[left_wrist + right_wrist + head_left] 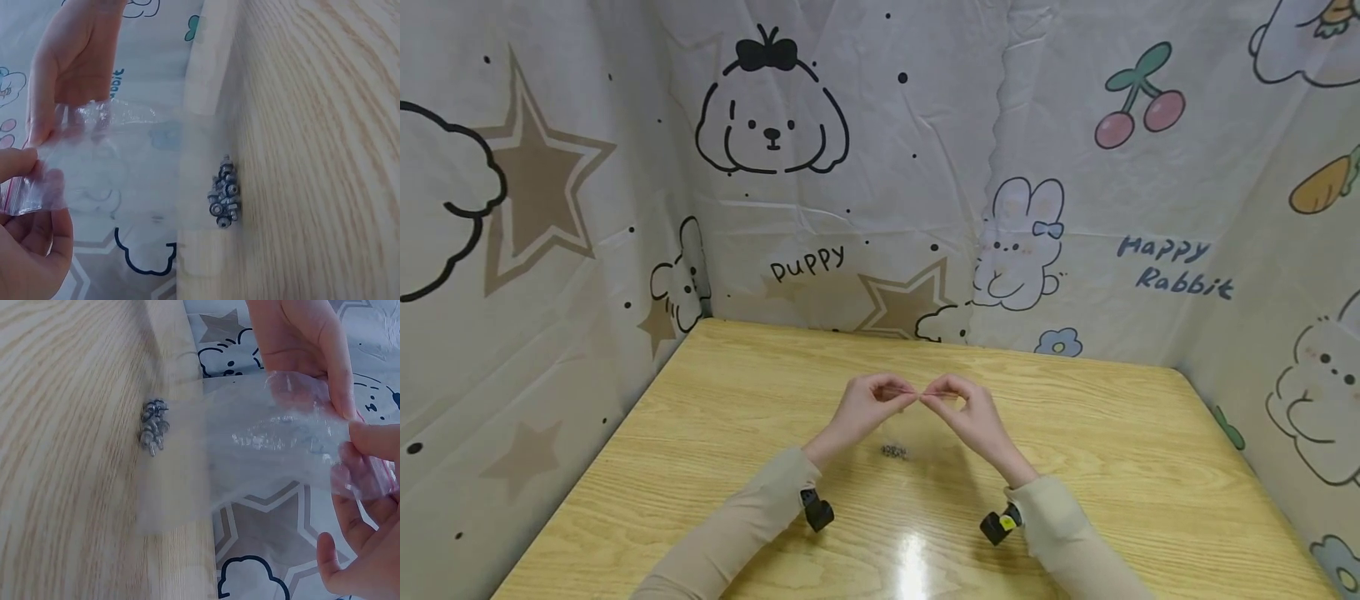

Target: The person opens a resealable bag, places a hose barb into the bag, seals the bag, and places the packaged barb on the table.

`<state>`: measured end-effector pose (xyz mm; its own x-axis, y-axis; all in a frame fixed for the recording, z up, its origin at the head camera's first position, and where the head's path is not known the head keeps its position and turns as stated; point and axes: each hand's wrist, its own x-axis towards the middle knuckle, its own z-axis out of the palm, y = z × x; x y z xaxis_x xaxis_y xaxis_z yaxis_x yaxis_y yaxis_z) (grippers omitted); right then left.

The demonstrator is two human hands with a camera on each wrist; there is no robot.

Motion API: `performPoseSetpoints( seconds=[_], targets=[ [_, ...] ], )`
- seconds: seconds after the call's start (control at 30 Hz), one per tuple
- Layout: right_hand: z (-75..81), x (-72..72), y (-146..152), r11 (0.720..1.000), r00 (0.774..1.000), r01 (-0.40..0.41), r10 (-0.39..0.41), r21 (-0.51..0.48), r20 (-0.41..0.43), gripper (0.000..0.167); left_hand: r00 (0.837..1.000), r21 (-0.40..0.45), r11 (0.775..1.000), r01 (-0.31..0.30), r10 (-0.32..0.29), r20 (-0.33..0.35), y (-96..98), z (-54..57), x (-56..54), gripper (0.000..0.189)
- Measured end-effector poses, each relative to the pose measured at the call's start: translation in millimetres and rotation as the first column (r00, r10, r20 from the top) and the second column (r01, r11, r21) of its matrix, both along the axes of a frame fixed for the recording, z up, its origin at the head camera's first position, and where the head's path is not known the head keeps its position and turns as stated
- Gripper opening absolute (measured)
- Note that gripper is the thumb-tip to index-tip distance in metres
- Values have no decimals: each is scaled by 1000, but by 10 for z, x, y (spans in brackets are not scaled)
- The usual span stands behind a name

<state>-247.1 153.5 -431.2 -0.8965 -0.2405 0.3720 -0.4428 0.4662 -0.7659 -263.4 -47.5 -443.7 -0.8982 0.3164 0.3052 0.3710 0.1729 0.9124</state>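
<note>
A clear plastic zip bag with a red line along its zip edge hangs between both hands above the wooden table. My left hand pinches the bag's top edge between thumb and fingers. Close beside it, the right hand pinches the same edge, fingertips nearly meeting the left ones. A small cluster of grey metal fittings shows at the bag's lower end in both wrist views and seems to lie inside it. From the head view the fittings appear below the hands. Whether the zip is sealed cannot be told.
The light wooden table extends around the hands. Behind and beside it hangs a pale printed cloth with cartoon animals and stars. A small black camera is worn on each wrist, and light glares off the table's near part.
</note>
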Motion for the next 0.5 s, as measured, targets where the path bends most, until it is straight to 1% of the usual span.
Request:
performPoseSetpoints(
  seconds=[0.17, 0.33, 0.43, 0.5],
  targets=[
    [2, -8, 34, 1000, 1000, -1, 1, 10, -31, 9, 1000, -17, 1000, -21, 21, -4, -50, 13, -16, 14],
    [10, -21, 77, 999, 997, -11, 15, 46, -82, 9, 999, -36, 999, -30, 28, -40, -83, 22, -41, 12],
    [16, -28, 98, 999, 997, 2, 1, 53, -71, 11, 998, -46, 999, -27, 25, -49, -97, 22, -55, 13],
    [26, -29, 107, 999, 999, 19, -16, 47, -49, 10, 999, -44, 999, -26, 24, -35, -110, 24, -61, 13]
  ],
)
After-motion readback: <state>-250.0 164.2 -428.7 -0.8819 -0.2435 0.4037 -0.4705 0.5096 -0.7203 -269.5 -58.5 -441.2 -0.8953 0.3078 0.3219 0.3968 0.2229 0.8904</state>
